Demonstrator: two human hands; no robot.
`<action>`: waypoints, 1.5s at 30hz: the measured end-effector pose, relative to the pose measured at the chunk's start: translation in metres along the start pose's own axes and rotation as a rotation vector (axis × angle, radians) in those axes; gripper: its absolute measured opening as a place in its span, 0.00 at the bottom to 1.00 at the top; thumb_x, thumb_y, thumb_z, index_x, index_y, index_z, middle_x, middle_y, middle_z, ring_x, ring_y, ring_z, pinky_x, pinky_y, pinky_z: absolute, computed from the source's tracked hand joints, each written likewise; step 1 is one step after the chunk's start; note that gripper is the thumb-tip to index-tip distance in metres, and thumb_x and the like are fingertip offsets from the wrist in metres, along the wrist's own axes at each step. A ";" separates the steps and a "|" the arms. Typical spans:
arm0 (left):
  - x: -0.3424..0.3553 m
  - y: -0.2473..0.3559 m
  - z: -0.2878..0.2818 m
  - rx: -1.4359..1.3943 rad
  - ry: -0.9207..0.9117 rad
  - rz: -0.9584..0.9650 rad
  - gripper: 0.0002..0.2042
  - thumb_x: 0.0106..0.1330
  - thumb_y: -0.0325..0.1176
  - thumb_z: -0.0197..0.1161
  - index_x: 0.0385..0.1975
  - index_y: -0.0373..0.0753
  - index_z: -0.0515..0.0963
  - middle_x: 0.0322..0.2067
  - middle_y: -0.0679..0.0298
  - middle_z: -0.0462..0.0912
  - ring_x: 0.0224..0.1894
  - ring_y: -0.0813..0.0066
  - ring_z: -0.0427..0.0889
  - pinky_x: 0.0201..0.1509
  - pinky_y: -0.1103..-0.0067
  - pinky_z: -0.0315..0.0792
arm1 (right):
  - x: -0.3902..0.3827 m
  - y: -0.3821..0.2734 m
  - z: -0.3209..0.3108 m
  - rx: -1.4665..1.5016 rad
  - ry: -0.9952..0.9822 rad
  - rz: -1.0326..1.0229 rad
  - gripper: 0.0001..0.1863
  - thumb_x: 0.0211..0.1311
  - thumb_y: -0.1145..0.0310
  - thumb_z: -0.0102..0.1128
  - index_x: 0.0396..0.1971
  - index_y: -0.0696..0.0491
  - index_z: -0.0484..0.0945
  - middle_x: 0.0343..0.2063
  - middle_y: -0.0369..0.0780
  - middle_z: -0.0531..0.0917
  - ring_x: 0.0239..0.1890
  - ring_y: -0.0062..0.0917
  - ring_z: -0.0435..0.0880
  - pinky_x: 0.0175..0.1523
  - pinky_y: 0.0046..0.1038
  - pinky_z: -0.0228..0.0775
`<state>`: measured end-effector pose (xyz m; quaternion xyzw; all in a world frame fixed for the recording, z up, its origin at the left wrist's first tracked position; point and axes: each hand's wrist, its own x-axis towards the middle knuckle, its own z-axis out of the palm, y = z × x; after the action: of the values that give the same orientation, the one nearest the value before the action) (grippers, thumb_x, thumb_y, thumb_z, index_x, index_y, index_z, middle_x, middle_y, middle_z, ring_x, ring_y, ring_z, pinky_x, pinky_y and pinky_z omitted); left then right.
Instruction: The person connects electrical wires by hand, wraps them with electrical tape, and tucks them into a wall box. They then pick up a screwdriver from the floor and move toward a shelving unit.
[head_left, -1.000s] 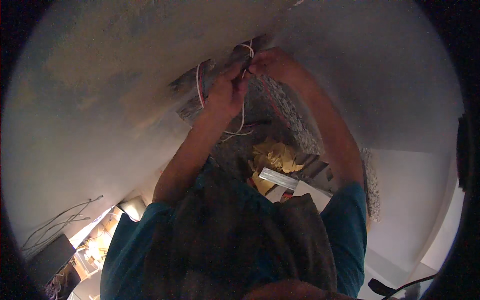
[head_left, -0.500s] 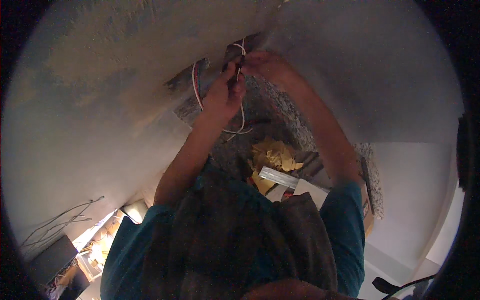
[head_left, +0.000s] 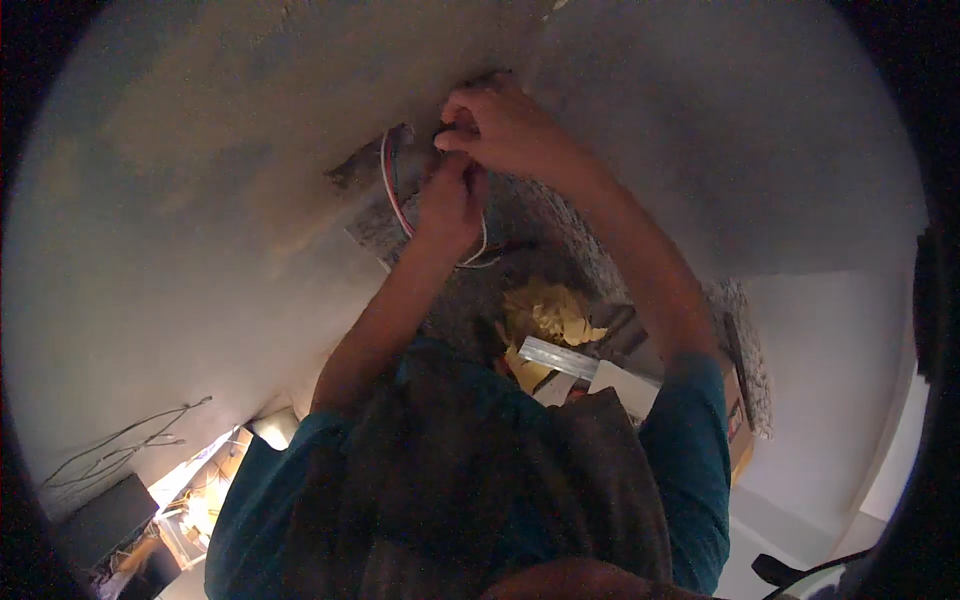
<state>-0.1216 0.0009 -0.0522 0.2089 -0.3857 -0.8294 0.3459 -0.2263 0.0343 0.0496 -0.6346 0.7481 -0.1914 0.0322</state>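
My left hand (head_left: 452,205) is closed at the wall, with a white wire (head_left: 485,234) running out below it in a loop. Just above it, my right hand (head_left: 508,125) reaches across with thumb and fingers bent together. A small dark thing (head_left: 441,133) shows at those fingertips, too dim and covered to name. To the left of my left hand, white, red and dark wires (head_left: 388,178) hang in a bundle from a rough cut-out (head_left: 352,168) in the wall. A second dark opening behind my right hand is mostly hidden.
Crumpled yellowish paper (head_left: 550,312) lies on the speckled stone surface below my hands, beside a silvery strip (head_left: 558,357) and a white flat piece (head_left: 622,385). Thin cables (head_left: 130,450) stick out at the lower left, near a brightly lit box (head_left: 200,500).
My right hand has moved left and its fingers now cover the spot above my left hand. The left hand has dropped slightly. The upper white wire is now hidden.
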 end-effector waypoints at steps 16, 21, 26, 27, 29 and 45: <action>0.001 0.011 -0.003 -0.227 -0.039 -0.152 0.05 0.64 0.28 0.56 0.38 0.41 0.73 0.32 0.70 0.73 0.30 0.82 0.70 0.28 0.86 0.64 | -0.003 0.009 -0.021 0.072 -0.178 0.336 0.27 0.57 0.43 0.62 0.33 0.57 0.81 0.29 0.45 0.84 0.33 0.30 0.83 0.40 0.33 0.73; 0.017 0.014 -0.016 -0.028 -0.122 -0.243 0.04 0.66 0.32 0.57 0.36 0.41 0.75 0.28 0.71 0.73 0.22 0.84 0.67 0.22 0.86 0.60 | -0.010 0.012 -0.018 0.097 -0.125 0.288 0.23 0.56 0.48 0.64 0.27 0.57 0.82 0.25 0.44 0.83 0.31 0.30 0.83 0.41 0.31 0.72; 0.014 0.032 -0.002 -0.239 -0.064 -0.379 0.05 0.64 0.34 0.62 0.35 0.42 0.76 0.24 0.72 0.71 0.19 0.84 0.64 0.19 0.86 0.56 | -0.022 0.033 -0.027 0.256 -0.142 0.267 0.17 0.56 0.56 0.66 0.30 0.56 0.83 0.27 0.39 0.85 0.32 0.22 0.82 0.40 0.26 0.72; 0.014 0.035 0.000 -0.226 -0.037 -0.387 0.06 0.63 0.34 0.63 0.35 0.42 0.76 0.24 0.72 0.71 0.19 0.84 0.63 0.19 0.86 0.55 | -0.024 0.034 -0.029 0.368 -0.152 0.301 0.14 0.57 0.58 0.66 0.31 0.56 0.83 0.28 0.37 0.85 0.33 0.19 0.82 0.41 0.25 0.72; 0.014 0.039 0.002 -0.209 -0.014 -0.393 0.06 0.63 0.34 0.64 0.34 0.41 0.76 0.23 0.72 0.71 0.18 0.84 0.62 0.19 0.86 0.55 | -0.027 0.041 -0.018 0.424 -0.109 0.308 0.12 0.57 0.61 0.66 0.31 0.56 0.84 0.29 0.36 0.86 0.34 0.18 0.82 0.43 0.24 0.73; 0.011 0.021 0.002 -0.523 0.034 -0.541 0.06 0.70 0.38 0.56 0.38 0.44 0.71 0.23 0.69 0.72 0.18 0.81 0.65 0.20 0.84 0.58 | -0.020 0.050 0.015 0.387 -0.103 0.329 0.14 0.59 0.69 0.64 0.44 0.58 0.81 0.34 0.37 0.86 0.38 0.18 0.82 0.47 0.24 0.74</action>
<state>-0.1217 -0.0157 -0.0352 0.2217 -0.0859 -0.9577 0.1623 -0.2648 0.0563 0.0155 -0.4955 0.7879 -0.2906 0.2219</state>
